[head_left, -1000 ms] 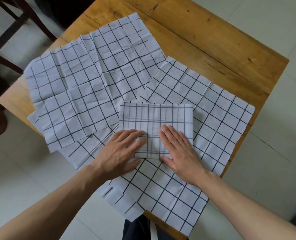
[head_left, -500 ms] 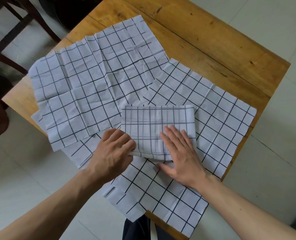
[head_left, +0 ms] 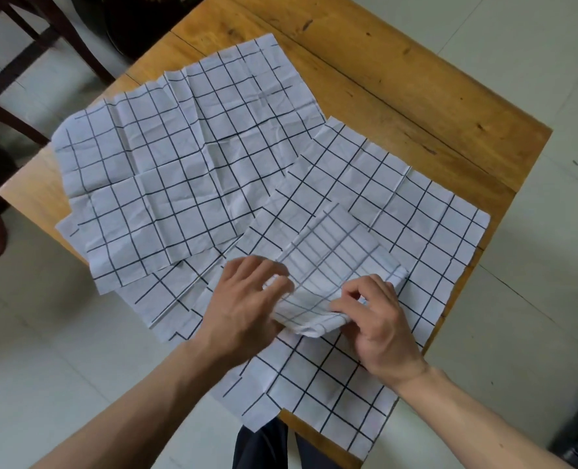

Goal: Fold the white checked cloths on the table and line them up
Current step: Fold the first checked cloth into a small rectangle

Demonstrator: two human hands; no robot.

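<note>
Both hands grip the near edge of a folded checked cloth [head_left: 331, 265]: the left hand [head_left: 247, 302] pinching its left corner, the right hand [head_left: 379, 319] curled on its right. The cloth's length runs away from them, up-right, over an unfolded cloth [head_left: 399, 204]; another unfolded sheet [head_left: 179, 164] lies beyond the left hand.

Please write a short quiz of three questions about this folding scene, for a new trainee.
1. True or false: both hands grip the folded cloth.
2. What lies directly under the folded cloth? A) bare table B) an open checked cloth C) a tray
3. Which hand is at the folded cloth's near-left corner?

Key: 1 true, left hand and right hand pinch its near edge. 2 B, the open cloth on the wooden table. 3 left.
</note>
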